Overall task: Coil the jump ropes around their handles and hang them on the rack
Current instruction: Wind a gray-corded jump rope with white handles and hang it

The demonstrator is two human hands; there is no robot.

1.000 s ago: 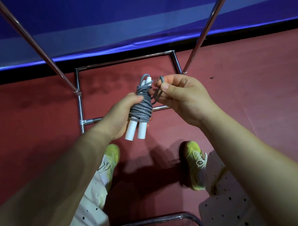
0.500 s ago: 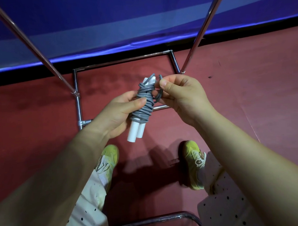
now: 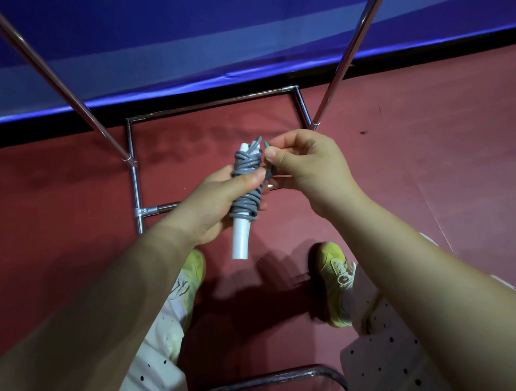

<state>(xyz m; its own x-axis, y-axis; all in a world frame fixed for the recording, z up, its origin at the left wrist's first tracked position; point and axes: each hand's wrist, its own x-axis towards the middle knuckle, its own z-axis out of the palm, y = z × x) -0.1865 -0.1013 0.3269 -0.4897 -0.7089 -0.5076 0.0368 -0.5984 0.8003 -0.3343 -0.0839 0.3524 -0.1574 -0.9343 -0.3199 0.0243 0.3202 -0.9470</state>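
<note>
Two hands (image 3: 218, 197) grip one coiled rope (image 3: 247, 181).

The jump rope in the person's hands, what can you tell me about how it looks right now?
The jump rope is a grey, smooth, rubbery-looking cord wound tightly round white plastic-looking handles, which jut out below and peek out above. The left hand grips the bundle, nearly upright above the red floor. The right hand pinches the cord's loose end beside the coil's top.

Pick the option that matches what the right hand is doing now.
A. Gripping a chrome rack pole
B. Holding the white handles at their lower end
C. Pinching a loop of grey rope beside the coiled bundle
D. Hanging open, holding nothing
C: the right hand pinches a short grey rope loop next to the coil, while the left hand holds the wrapped bundle.
</note>
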